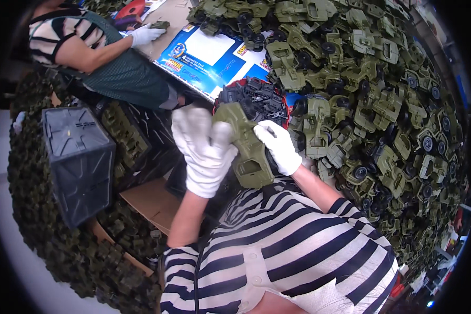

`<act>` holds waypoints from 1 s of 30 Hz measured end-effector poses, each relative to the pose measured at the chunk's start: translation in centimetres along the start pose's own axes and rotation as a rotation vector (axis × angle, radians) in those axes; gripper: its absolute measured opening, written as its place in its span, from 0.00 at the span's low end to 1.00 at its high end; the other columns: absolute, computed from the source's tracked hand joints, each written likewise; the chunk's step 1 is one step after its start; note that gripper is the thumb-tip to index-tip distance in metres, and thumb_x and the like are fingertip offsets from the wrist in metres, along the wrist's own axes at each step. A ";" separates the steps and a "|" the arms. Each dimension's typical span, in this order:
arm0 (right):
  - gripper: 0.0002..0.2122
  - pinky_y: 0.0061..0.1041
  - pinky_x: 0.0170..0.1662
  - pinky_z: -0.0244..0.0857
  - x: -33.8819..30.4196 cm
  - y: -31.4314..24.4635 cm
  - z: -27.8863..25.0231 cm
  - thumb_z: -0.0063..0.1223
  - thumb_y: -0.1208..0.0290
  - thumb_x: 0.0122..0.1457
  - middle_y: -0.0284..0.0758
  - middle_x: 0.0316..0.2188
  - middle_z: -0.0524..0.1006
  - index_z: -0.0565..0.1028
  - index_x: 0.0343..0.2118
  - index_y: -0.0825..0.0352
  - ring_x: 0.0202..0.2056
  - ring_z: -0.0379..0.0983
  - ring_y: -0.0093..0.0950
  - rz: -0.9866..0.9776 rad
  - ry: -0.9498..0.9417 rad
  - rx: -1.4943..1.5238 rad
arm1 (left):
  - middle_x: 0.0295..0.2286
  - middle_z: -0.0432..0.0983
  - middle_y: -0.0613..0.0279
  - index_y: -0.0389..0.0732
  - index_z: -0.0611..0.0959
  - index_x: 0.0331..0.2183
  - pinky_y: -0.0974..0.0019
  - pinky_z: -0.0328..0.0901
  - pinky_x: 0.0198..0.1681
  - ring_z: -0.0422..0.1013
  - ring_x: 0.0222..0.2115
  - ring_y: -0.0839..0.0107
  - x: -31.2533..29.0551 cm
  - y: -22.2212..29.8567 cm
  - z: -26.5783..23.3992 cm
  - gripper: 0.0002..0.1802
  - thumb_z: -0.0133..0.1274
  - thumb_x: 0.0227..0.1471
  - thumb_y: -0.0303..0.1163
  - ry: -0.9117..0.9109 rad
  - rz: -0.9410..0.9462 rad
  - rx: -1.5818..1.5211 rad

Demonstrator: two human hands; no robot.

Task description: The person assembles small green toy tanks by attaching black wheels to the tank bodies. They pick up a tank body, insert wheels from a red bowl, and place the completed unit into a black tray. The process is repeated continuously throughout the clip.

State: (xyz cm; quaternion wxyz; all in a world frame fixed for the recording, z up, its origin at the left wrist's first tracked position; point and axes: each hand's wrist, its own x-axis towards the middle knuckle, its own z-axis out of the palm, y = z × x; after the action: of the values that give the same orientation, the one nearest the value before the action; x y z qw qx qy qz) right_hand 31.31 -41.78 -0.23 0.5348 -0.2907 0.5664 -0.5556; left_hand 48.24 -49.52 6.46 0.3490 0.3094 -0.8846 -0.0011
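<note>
An olive-green plastic toy jeep [244, 141] is tilted in front of my body, its open seat part toward me. My right hand [278, 146], in a white glove, grips the jeep's right side, its fingertips bent over the edge. My left hand [203, 149], also gloved, is raised beside the jeep's left edge with fingers and thumb apart; motion blurs it, and whether the thumb touches the toy I cannot tell. Just beyond the jeep sits a red-rimmed container [287, 107] full of small black plastic parts [256, 94].
A large heap of green toy jeeps [371, 104] covers the right side. Blue printed card [193, 55] lies on the table ahead. A gloved co-worker [104, 52] stands at upper left, holding a small green piece. Dark crates [81, 157] and cardboard [152, 201] are to my left.
</note>
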 end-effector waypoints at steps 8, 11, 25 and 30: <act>0.10 0.19 0.42 0.65 -0.9 -0.4 0.9 0.60 0.70 0.58 0.29 0.33 0.76 0.76 0.40 0.68 0.36 0.70 0.16 -0.181 0.005 -0.114 | 0.59 0.59 0.60 0.44 0.55 0.65 0.61 0.52 0.63 0.60 0.58 0.66 -4.0 2.3 2.0 0.45 0.56 0.50 0.20 0.312 -0.964 -1.931; 0.13 0.18 0.42 0.65 -1.3 -0.9 0.9 0.60 0.68 0.58 0.30 0.37 0.76 0.74 0.44 0.68 0.38 0.70 0.16 -0.127 -0.080 -0.138 | 0.51 0.69 0.64 0.44 0.63 0.61 0.64 0.65 0.54 0.69 0.50 0.70 -4.6 1.2 2.5 0.40 0.58 0.48 0.18 0.154 -0.964 -1.638; 0.14 0.22 0.40 0.69 2.1 1.0 -6.6 0.54 0.71 0.60 0.33 0.35 0.77 0.74 0.48 0.69 0.37 0.73 0.21 -0.049 0.020 -0.140 | 0.51 0.70 0.42 0.41 0.62 0.61 0.53 0.74 0.40 0.75 0.39 0.56 -14.5 -1.9 1.1 0.36 0.48 0.59 0.51 0.349 -1.144 -2.289; 0.14 0.25 0.48 0.68 3.2 1.9 -6.0 0.57 0.70 0.57 0.36 0.40 0.79 0.77 0.46 0.67 0.41 0.75 0.26 -0.195 0.027 -0.639 | 0.59 0.62 0.49 0.39 0.59 0.62 0.59 0.77 0.37 0.76 0.41 0.58 -22.0 -4.6 -2.9 0.33 0.42 0.63 0.48 0.492 -1.209 -2.110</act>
State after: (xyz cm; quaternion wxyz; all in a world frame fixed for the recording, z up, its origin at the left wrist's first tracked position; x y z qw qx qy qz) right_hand 25.38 -42.46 -4.06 0.3536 -0.4891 0.6884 -0.4023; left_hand 64.93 -40.52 -5.94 0.5276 0.2275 -0.0778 -0.8148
